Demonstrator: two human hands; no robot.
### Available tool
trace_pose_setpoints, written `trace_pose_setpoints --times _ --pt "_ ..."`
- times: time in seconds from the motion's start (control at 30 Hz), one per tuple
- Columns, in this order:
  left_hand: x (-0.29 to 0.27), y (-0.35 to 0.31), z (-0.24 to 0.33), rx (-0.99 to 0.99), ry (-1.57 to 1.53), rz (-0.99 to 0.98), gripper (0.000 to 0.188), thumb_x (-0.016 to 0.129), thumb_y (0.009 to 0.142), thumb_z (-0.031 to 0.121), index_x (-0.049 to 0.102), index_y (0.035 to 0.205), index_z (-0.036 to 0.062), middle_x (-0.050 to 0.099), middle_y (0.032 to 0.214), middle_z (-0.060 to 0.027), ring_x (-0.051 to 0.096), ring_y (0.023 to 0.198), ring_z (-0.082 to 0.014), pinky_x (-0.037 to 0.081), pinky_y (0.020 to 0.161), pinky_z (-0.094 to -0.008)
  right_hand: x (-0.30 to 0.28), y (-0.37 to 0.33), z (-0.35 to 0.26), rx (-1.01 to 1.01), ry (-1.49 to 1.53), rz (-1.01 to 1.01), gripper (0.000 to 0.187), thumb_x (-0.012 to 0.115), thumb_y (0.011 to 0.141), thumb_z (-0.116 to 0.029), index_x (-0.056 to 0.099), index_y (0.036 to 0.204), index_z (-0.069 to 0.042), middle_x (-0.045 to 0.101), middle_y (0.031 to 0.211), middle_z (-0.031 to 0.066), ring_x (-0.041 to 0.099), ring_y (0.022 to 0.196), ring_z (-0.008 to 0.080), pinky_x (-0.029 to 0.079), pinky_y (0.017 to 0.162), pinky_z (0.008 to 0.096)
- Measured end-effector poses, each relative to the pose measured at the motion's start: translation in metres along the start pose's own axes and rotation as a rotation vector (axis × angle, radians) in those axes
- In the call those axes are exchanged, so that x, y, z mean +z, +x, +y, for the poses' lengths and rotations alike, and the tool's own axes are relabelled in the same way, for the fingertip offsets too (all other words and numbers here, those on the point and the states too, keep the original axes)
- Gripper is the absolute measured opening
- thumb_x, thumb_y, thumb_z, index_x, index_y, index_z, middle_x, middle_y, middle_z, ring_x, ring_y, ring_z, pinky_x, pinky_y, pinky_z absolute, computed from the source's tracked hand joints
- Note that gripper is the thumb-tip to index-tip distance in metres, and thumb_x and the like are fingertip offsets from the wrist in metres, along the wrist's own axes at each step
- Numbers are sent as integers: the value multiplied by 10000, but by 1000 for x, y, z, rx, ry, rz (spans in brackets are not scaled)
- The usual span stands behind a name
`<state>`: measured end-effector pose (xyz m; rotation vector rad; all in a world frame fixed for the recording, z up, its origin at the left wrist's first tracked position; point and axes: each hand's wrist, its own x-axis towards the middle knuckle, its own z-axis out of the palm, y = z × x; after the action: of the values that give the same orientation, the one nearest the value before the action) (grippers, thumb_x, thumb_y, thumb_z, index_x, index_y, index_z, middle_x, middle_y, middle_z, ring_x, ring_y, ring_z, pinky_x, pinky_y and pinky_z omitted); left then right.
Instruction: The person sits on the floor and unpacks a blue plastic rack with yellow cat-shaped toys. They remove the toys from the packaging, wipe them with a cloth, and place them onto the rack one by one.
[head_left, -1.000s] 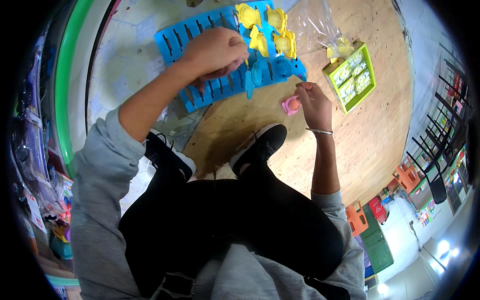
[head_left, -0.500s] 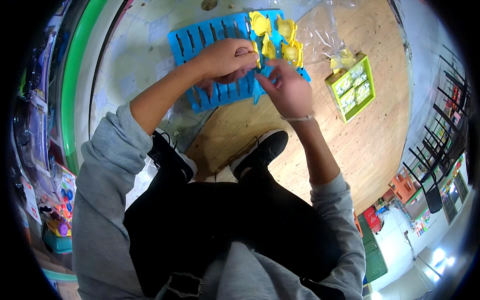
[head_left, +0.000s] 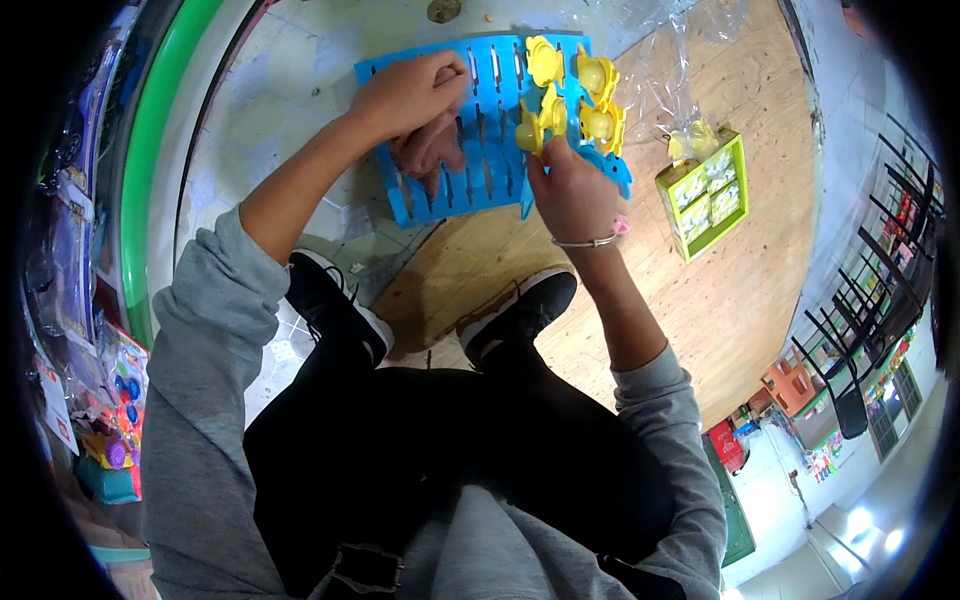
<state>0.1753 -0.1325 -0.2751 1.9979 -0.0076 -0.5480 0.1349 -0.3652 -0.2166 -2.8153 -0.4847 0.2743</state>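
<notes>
A blue slotted plastic board [head_left: 490, 165] lies on the floor in front of my feet. Several yellow duck-shaped pieces [head_left: 585, 95] stand along its right side. My left hand [head_left: 415, 105] presses down on the board's left part, fingers curled over the slots. My right hand [head_left: 565, 185] rests at the board's lower right edge, fingertips touching a yellow piece [head_left: 530, 125]. A small pink piece [head_left: 621, 226] shows beside my right wrist, which wears a thin bracelet.
A green box [head_left: 705, 195] of small toy parts sits to the right on the wooden floor, with clear plastic wrap [head_left: 665, 70] behind it. My black shoes [head_left: 520, 310] are just below the board. Toy packages hang at the left; black chairs stand at the far right.
My right hand moved from the pink piece on the floor up to the board's right side and now touches a yellow piece. The left hand stayed on the board.
</notes>
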Motion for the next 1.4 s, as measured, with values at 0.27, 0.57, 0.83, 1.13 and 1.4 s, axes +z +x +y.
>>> trace_pose_setpoints --times 0.27,0.57,0.83,1.13,1.4 --pt "18 57 40 159 240 93 303 521 846 419 628 907 142 665 782 -53 639 726 -288 495 652 -391 3 2 1 13 -28 27 194 605 844 -209 466 770 -96 569 597 95 574 500 295 425 421 411" --pt "30 91 33 134 13 -153 292 572 876 352 598 842 63 616 698 -38 574 646 -133 459 633 -293 10 3 0 67 145 -101 180 574 850 -223 479 844 -70 605 644 152 598 558 356 446 470 474" --pt "3 47 25 -18 -227 -183 311 589 893 359 612 880 49 601 767 -3 541 725 -71 445 682 -234 6 0 15 193 192 23 226 644 848 -272 525 828 -81 614 634 122 621 580 314 464 486 421" --pt "-43 -27 40 -342 -721 -42 430 570 903 357 542 1194 41 611 1075 -76 588 992 -152 463 865 -266 -29 -39 31 368 337 75 224 663 849 -261 596 816 -50 631 653 134 629 565 244 481 503 334" --pt "-80 -81 63 -280 -1414 -313 585 582 858 247 386 1315 -61 510 1251 -181 470 1229 -267 378 1052 -390 -13 -147 129 684 145 37 218 672 829 -247 609 925 -61 657 807 76 629 627 216 497 571 319"
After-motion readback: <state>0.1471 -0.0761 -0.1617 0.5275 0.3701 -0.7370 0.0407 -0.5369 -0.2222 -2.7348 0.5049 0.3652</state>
